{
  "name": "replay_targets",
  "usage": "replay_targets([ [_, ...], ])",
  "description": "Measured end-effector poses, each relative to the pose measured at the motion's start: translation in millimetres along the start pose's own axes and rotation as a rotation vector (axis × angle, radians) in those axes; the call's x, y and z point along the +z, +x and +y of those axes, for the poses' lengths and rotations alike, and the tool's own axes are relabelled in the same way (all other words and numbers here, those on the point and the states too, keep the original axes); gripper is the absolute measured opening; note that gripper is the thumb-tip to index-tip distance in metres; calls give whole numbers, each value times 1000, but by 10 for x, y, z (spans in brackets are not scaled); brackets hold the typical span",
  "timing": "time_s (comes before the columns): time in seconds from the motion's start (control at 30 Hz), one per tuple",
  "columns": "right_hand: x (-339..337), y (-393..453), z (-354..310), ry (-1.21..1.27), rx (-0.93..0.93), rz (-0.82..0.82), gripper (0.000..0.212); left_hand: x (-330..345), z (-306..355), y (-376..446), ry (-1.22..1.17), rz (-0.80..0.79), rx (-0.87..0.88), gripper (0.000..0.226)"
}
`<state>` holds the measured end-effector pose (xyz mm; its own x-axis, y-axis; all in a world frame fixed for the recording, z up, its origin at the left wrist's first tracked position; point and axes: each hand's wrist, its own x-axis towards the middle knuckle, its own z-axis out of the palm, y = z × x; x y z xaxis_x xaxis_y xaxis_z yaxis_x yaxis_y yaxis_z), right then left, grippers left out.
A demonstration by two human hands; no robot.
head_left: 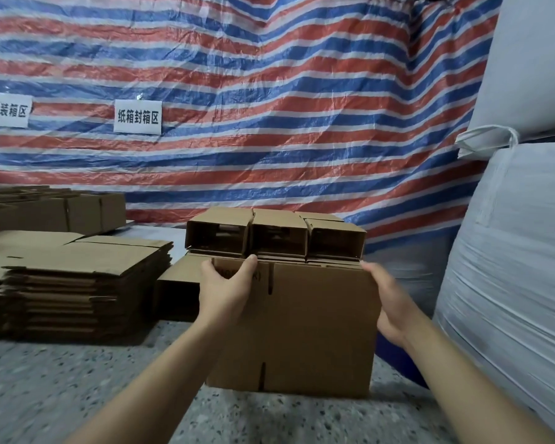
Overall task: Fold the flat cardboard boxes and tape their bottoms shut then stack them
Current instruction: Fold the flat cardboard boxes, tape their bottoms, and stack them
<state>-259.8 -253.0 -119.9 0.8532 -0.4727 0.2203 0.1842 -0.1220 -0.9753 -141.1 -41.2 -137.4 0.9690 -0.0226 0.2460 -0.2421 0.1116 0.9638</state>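
Cardboard box (305,325) upright on floor (77,395), before stack of folded boxes (276,235). Left hand (226,291) fingers grip top left corner; right hand (390,304) clasps right edge. Advice: lift level, seat squarely on stack, flush with neighbours.

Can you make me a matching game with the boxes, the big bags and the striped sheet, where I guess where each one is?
Things:
1. flat cardboard pile
2. box in both hands
3. white sacks
4. striped sheet

Places:
A. right side
B. hanging at the back
C. left side
D. middle, in front

Pairs: 1-C, 2-D, 3-A, 4-B
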Motion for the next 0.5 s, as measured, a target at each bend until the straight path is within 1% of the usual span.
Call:
replay_targets([
  [0.13, 14, -14, -18, -7, 24, 15, 54, 21, -28, 19, -10, 5, -11, 52],
  [0.3, 99, -13, -4, -24, 43, 116, 44, 21, 17, 70, -25, -49, -14, 33],
  [0.4, 207, -19, 19, -23, 62, 237, 46, 10, 65, 125, -21, -167, -33, 24],
  [0.47, 293, -62, -1, -20, 27, 329, 49, 50, 159, 169, -38, -252, -25, 17],
  [0.5, 335, -93, -17, -21, 4, 355, 48, -11, 167, 171, -88, -319, 14, 24],
])
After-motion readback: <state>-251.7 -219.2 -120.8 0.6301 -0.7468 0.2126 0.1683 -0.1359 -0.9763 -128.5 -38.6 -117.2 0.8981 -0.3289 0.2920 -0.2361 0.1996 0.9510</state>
